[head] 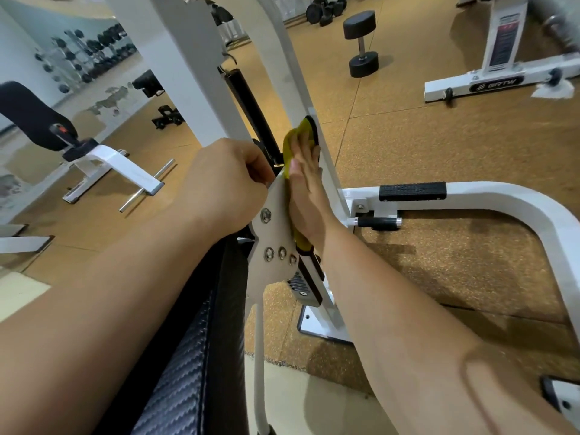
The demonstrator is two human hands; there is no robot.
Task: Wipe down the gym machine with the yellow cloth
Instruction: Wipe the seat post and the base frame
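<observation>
The white gym machine [276, 70] rises through the middle of the view, with a bolted white bracket plate [273, 233] low on its frame. My right hand [309, 189] lies flat, fingers straight, pressing the yellow cloth [293, 139] against the side of the bracket and the upright bar. The cloth shows above the fingertips and below the wrist. My left hand [226, 186] is curled round the bracket's top edge on the left side, gripping the frame. A black padded seat [188, 356] sits under my left forearm.
The machine's white curved base tube [489, 196] with a black tread pad lies to the right on cork flooring. A black dumbbell [361, 45] stands behind it. Another white machine base [489, 80] is at top right. A bench [94, 158] and a dumbbell rack lie left.
</observation>
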